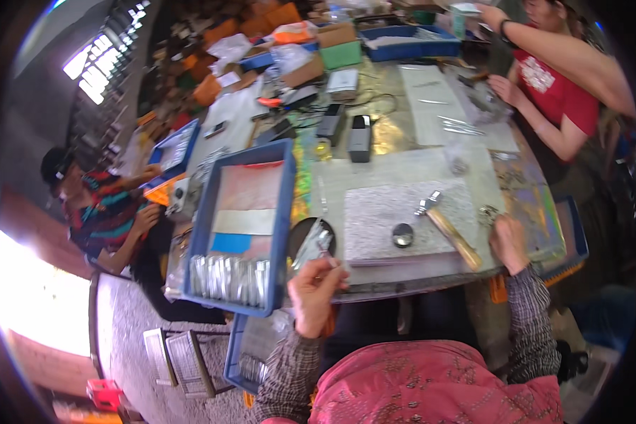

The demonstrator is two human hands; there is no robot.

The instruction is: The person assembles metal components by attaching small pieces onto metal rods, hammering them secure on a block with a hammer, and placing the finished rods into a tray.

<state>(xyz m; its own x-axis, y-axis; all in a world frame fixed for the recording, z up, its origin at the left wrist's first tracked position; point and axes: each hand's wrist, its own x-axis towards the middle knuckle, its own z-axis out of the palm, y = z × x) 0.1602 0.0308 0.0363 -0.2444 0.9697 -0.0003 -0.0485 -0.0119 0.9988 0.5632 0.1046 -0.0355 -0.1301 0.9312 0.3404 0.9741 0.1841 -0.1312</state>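
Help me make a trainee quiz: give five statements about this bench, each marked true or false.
1. A hammer lies on the pale slab. True.
2. The hammer's handle is blue. False: it is tan.
3. The right hand is left of the hammer. False: the right hand is right of it.
4. The blue tray is left of the slab. True.
5. The left hand is nearer the tray than the right hand is. True.

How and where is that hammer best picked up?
Probably by its wooden handle, near the end, coming from the right: that end points toward the person, close to the right hand, while the metal head lies farther away.
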